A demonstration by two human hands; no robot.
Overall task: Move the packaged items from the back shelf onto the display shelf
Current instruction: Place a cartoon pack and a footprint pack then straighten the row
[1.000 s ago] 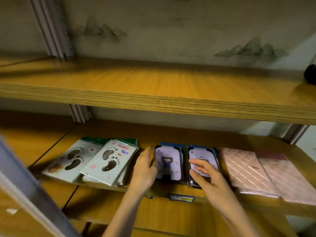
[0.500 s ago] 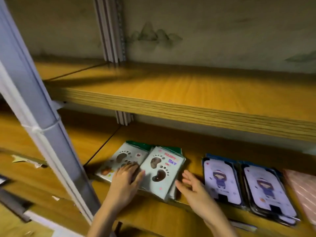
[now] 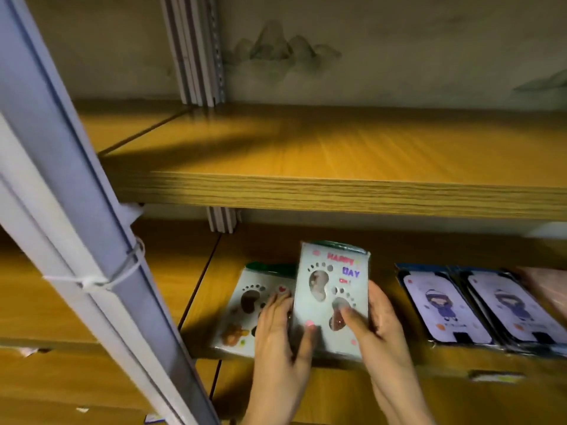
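A pale green footprint package (image 3: 334,283) printed "HAPPY DAY" is tilted up off the lower shelf (image 3: 264,243), held from both sides. My left hand (image 3: 280,342) grips its left edge, thumb on the front. My right hand (image 3: 374,326) grips its right edge, thumb over the lower footprint cutout. A second footprint package (image 3: 248,305) lies flat just left of it, partly under my left hand. Two lilac packages with a cartoon figure (image 3: 441,305) (image 3: 509,308) lie flat to the right.
A wide wooden upper shelf (image 3: 337,154) overhangs the lower one. A grey metal upright (image 3: 76,210) with a white zip tie slants across the left. A pink package edge (image 3: 549,286) shows at far right. Shelf rails (image 3: 196,50) run up the back wall.
Both hands left the lilac packages and moved left to the footprint packages. They have closed on the right-hand footprint package and tilted it up off the shelf. The view swung left.
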